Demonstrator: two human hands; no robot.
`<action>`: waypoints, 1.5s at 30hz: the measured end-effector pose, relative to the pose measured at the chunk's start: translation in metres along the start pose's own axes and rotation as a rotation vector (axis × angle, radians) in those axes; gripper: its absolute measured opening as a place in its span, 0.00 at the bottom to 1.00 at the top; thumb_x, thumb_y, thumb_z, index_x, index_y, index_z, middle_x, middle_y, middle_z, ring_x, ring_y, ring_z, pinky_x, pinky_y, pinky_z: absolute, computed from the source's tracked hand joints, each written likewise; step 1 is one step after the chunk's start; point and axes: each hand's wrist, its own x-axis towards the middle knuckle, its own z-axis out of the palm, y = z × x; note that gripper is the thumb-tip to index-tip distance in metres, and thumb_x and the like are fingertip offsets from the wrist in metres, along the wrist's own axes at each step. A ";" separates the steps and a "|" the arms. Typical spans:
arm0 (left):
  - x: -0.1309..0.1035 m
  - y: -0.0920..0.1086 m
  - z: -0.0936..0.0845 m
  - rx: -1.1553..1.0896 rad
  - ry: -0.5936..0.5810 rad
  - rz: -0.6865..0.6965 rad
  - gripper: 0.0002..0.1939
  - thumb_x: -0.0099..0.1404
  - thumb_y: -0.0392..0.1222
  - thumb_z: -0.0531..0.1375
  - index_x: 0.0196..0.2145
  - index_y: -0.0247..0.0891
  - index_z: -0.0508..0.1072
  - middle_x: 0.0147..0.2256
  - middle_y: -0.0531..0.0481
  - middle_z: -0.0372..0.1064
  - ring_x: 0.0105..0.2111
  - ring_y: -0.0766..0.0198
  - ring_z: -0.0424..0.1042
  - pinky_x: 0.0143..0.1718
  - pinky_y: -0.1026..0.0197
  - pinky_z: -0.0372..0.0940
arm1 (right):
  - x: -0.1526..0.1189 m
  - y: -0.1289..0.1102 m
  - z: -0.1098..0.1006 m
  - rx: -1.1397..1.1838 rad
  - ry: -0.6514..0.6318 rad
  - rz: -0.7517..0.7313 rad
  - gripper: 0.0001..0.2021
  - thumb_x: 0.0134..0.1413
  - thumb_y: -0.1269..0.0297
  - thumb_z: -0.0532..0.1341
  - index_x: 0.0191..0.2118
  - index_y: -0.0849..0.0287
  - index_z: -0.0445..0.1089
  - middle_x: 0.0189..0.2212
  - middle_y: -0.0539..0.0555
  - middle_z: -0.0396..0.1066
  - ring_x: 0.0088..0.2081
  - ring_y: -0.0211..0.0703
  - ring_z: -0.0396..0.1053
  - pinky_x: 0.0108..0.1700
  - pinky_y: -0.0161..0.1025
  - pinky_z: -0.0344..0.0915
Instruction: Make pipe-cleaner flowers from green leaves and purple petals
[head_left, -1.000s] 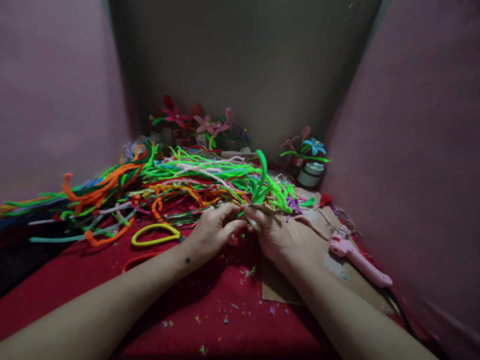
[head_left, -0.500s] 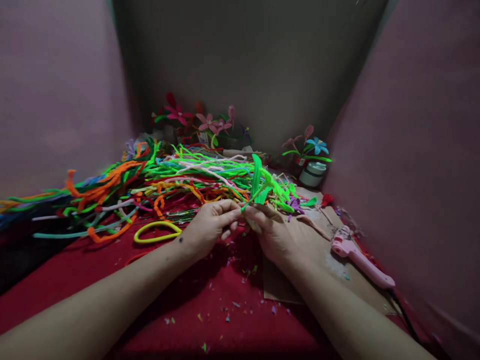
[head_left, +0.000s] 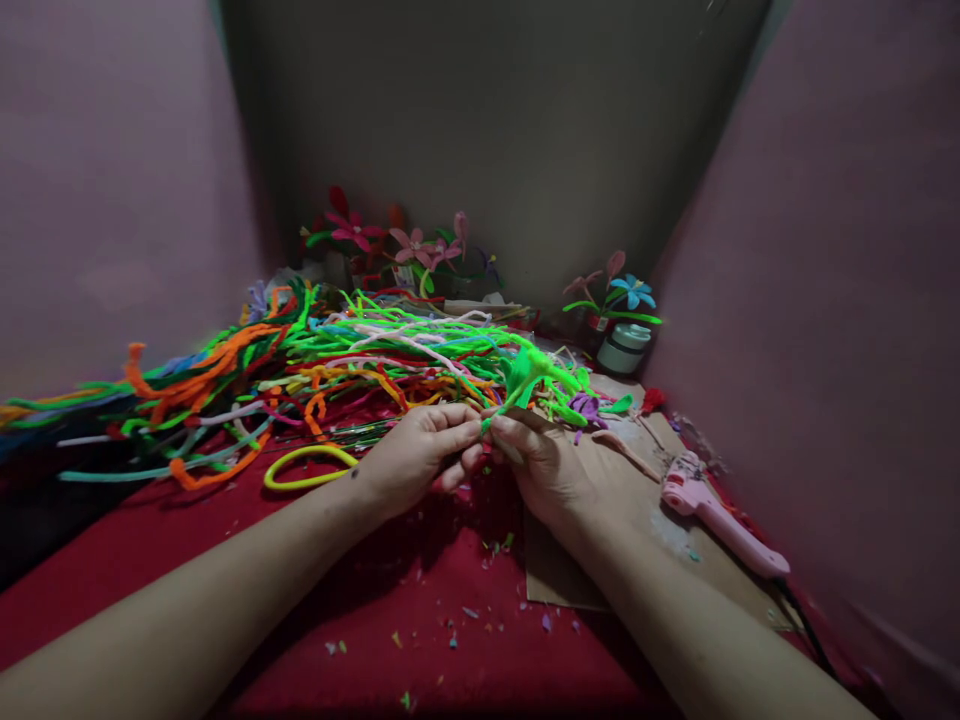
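Both hands meet near the middle of the view, over the red cloth. Between the thumb and fingers of my left hand (head_left: 431, 445) is the lower end of a green pipe-cleaner piece (head_left: 517, 385). My right hand (head_left: 536, 465) pinches the same stem close beside it. The piece's bright green leafy top leans up and to the right, overlapping other green pieces behind it. A large pile of coloured pipe cleaners (head_left: 420, 345) lies just beyond my hands.
A pink glue gun (head_left: 724, 520) rests on cardboard (head_left: 562, 575) at the right. Pipe-cleaner flowers (head_left: 412, 245) and a pale jar (head_left: 624, 348) stand at the back. A yellow loop (head_left: 311, 484) lies left; scraps dot the red cloth (head_left: 420, 620).
The tall green leaf on the held piece has turned and sunk lower, so it no longer stands upright. Both hands stay almost in place, still pinching the stem.
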 end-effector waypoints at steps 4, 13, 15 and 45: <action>-0.004 -0.005 0.005 0.601 0.227 0.263 0.06 0.60 0.41 0.55 0.29 0.37 0.68 0.20 0.55 0.63 0.20 0.69 0.61 0.24 0.67 0.56 | -0.002 -0.003 0.002 0.169 -0.005 0.057 0.03 0.39 0.62 0.63 0.20 0.51 0.72 0.18 0.47 0.67 0.23 0.40 0.62 0.28 0.38 0.60; -0.002 -0.018 -0.001 0.868 0.322 0.420 0.08 0.61 0.38 0.52 0.26 0.38 0.67 0.21 0.55 0.60 0.21 0.69 0.58 0.26 0.66 0.54 | -0.006 -0.011 0.009 0.136 0.003 0.042 0.04 0.38 0.64 0.64 0.20 0.57 0.72 0.21 0.47 0.69 0.27 0.38 0.63 0.35 0.38 0.61; -0.002 -0.010 0.002 0.649 0.290 0.279 0.09 0.60 0.39 0.53 0.23 0.37 0.65 0.18 0.57 0.56 0.18 0.72 0.55 0.21 0.68 0.52 | -0.006 -0.009 0.007 0.125 -0.039 0.011 0.04 0.41 0.64 0.63 0.22 0.59 0.72 0.23 0.48 0.70 0.29 0.38 0.64 0.38 0.38 0.60; 0.001 -0.005 0.004 0.488 0.142 0.221 0.06 0.58 0.37 0.54 0.27 0.35 0.70 0.24 0.55 0.66 0.26 0.68 0.65 0.30 0.66 0.59 | 0.002 0.006 0.000 0.180 -0.087 -0.049 0.03 0.44 0.62 0.62 0.27 0.53 0.72 0.26 0.48 0.70 0.29 0.41 0.64 0.35 0.39 0.60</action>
